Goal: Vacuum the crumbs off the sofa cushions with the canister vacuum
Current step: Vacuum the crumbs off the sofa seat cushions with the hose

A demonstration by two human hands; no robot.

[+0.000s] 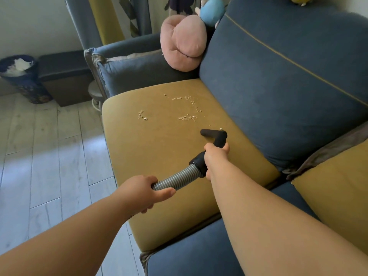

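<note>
Findings. The right hand [216, 154] has its fingers wrapped round the black handle cuff [199, 163] of the vacuum hose. The left hand [143, 191] has its fingers curled round the ribbed grey hose [177, 178] further back. The black upholstery nozzle [211, 133] lies on the mustard seat cushion [155, 160], just ahead of the right fingers. The crumbs [187, 117] are scattered on the same cushion beyond the nozzle, well ahead of both hands, with a smaller cluster [142, 115] off to the left. One stray crumb [221, 128] sits right at the nozzle's far edge. The canister is not in view.

Risks.
- A fast push may plough crumbs ahead of the nozzle into the gap under the blue back cushion [278, 86].
- A sideways sweep may flick the left cluster over the cushion's edge onto the floor [49, 156].
- The left grip may kink the hose and cut suction.
- Pulling the hose taut may drag the unseen canister.
- A nozzle pressed too flat may seal on the fabric and stall.

Markings. No brand, label or legible writing is visible on the hose, nozzle or sofa.
</note>
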